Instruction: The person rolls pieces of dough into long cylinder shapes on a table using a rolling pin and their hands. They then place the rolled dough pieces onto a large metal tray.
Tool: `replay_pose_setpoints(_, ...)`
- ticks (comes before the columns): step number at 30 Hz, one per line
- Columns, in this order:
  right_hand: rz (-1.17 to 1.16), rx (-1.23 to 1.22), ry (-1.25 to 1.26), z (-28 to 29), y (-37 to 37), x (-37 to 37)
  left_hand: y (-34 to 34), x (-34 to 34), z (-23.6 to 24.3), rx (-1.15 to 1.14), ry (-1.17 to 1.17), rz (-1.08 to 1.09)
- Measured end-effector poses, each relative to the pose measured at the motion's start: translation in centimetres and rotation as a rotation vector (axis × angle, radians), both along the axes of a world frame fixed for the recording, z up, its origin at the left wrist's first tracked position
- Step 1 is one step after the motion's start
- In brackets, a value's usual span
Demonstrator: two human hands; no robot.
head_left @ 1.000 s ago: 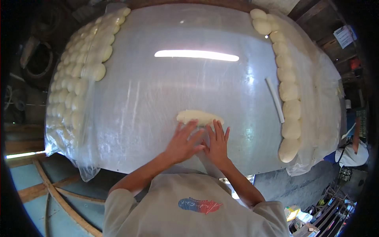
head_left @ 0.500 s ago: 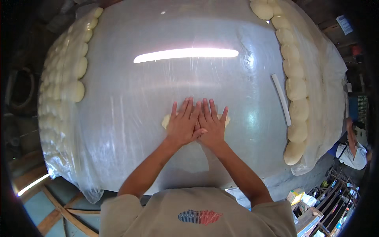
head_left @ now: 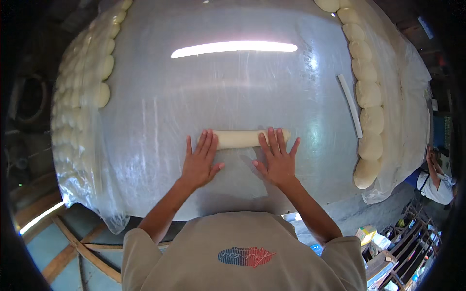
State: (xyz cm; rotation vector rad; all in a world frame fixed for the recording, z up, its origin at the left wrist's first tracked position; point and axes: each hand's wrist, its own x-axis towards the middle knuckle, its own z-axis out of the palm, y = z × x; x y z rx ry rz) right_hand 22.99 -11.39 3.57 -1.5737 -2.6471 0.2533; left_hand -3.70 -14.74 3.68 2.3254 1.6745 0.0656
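Observation:
A pale roll of dough (head_left: 237,139) lies crosswise on the shiny metal table (head_left: 233,106), smooth and log-shaped. On its left end rest the fingers of my left hand (head_left: 198,160), stretched out flat with the thumb apart. My right hand (head_left: 278,157) lies with spread fingers over the right end. Each palm sits on the near side of the dough, and the fingers cover parts of both ends. Neither hand is wrapped around it.
Rows of dough balls (head_left: 103,95) under clear plastic sheeting (head_left: 109,203) line the left side. More dough balls (head_left: 371,120) run along the right, partly under plastic. Beside them lies a narrow white strip (head_left: 350,105). Another person (head_left: 435,182) is at the far right, near a cluttered rack (head_left: 407,242).
My hands have moved apart from the middle, where they overlapped, to the two ends. The dough, mostly covered before, now shows as a longer, smooth roll. The view has shifted slightly.

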Motion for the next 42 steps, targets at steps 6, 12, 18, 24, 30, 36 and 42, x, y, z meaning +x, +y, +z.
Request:
replay_pose_setpoints(6, -0.100, 0.101, 0.141, 2.9, 1.7, -5.4, 0.5, 3.8, 3.1, 0.096, -0.321, 0.141)
replay_pose_setpoints(12, 0.001, 0.129, 0.068, -3.8, 1.0, -5.9, 2.0, 10.0, -1.7, 0.160, -0.446, 0.265)
replay_pose_setpoints(18, -0.079, 0.095, 0.021, -1.1, 10.8, -7.2, 11.3, 8.2, -2.2, 0.207, -0.229, 0.250)
replay_pose_setpoints(24, -0.118, 0.016, 0.070, -3.0, 7.2, -6.0, 8.7, 7.4, -2.8, 0.077, -0.021, 0.195)
replay_pose_setpoints(30, -0.186, 0.149, 0.118, -0.8, 11.9, -6.0, 14.2, 7.8, -1.8, 0.233, -0.061, 0.269)
replay_pose_setpoints(36, -0.115, 0.229, 0.079, -1.9, 11.2, -4.6, 14.1, 5.2, -1.9, 0.339, -0.038, 0.276)
replay_pose_setpoints(42, -0.066, 0.161, 0.019, -1.3, -2.5, -0.5, -4.1, 3.0, -1.7, 0.136, -0.046, 0.343)
